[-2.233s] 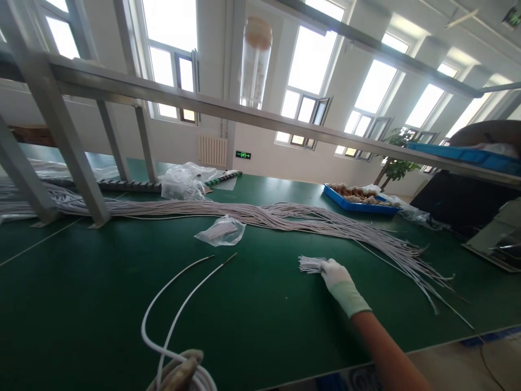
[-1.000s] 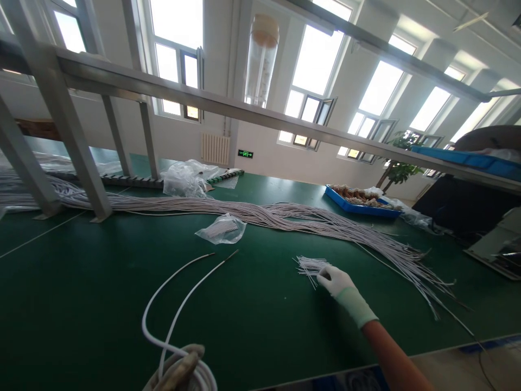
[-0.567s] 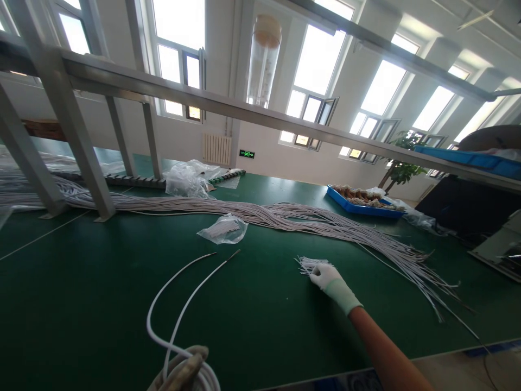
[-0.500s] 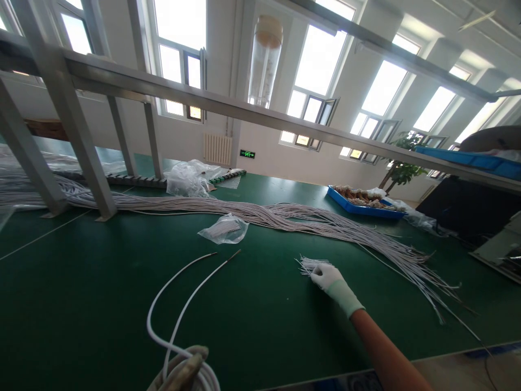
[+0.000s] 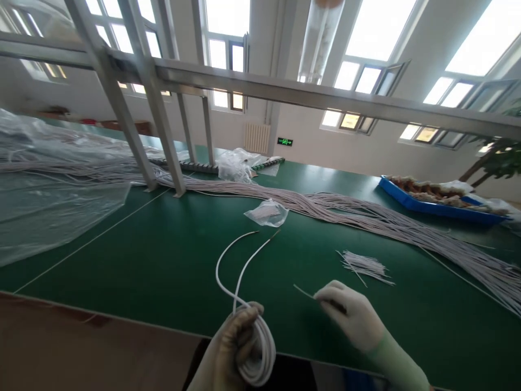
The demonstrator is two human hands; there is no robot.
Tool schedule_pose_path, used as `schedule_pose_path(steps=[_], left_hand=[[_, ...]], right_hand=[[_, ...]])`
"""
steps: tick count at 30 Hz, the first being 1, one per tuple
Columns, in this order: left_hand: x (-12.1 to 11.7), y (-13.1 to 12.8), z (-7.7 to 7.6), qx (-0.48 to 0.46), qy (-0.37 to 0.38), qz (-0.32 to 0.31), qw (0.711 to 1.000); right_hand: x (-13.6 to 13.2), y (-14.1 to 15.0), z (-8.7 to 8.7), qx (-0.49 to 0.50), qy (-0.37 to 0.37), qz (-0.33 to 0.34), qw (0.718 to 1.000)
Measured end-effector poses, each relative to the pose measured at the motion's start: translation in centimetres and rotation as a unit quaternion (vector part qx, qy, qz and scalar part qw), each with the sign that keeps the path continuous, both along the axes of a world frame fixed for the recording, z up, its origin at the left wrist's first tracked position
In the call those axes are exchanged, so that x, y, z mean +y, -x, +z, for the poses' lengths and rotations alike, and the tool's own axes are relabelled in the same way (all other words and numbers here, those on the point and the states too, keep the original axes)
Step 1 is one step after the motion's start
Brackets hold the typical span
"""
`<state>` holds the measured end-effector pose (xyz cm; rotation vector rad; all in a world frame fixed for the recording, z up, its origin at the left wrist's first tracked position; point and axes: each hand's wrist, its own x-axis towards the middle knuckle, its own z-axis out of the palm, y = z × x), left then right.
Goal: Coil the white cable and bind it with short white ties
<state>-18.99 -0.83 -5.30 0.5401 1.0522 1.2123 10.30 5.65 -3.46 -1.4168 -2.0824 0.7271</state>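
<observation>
My left hand, in a worn glove, grips a coiled white cable low in the view; the cable's two free ends arch out over the green table. In a white glove, my right hand pinches one thin tie just right of the coil. A small pile of thin ties lies on the table beyond my right hand.
A long bundle of white cables runs across the table. A small clear bag lies in the middle, crumpled plastic further back, plastic sheeting at left. A blue tray stands at right. Metal frame legs stand at the back left.
My right hand has left the pile of ties with one tie and come back beside the coil. The view has swung left and down; the left hand with the coil shows more fully.
</observation>
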Motion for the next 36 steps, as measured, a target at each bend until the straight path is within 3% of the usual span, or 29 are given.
schedule_pose_path(steps=[3,6,10,14,19,22,27,32,36], left_hand=[[0.1,-0.3,1.3,-0.049,0.059,0.009,0.997],[0.6,-0.6,1.6,-0.148,0.119,0.022,0.982],[1.0,-0.8,1.3,-0.200,0.172,-0.033,0.964],[0.9,-0.4,0.5,-0.118,0.108,-0.051,0.986],[0.4,0.5,-0.2,0.014,0.040,-0.072,0.996],[0.3,0.5,0.8,0.063,-0.003,-0.058,0.996],[0.7,-0.2,3.3,-0.001,0.011,-0.074,0.997],[-0.2,0.2,3.8,0.086,-0.082,-0.051,0.992],[-0.3,0.6,3.2,0.092,-0.105,-0.052,0.989]], right_hand=[[-1.4,3.6,-0.4,-0.012,-0.049,0.062,0.997],[-1.9,5.7,-0.6,-0.027,-0.088,0.108,0.990],[-2.2,7.3,-0.3,-0.013,-0.109,0.131,0.985],[-2.6,9.0,-0.1,0.007,-0.086,0.146,0.986],[-3.2,10.1,-0.2,0.046,-0.048,0.113,0.991],[-3.7,10.2,0.3,0.099,-0.010,0.091,0.991],[-4.5,11.0,0.4,0.192,0.015,0.109,0.975],[-5.6,12.7,-1.1,0.113,0.021,-0.009,0.993],[-6.0,13.3,-1.4,0.064,-0.050,-0.056,0.995]])
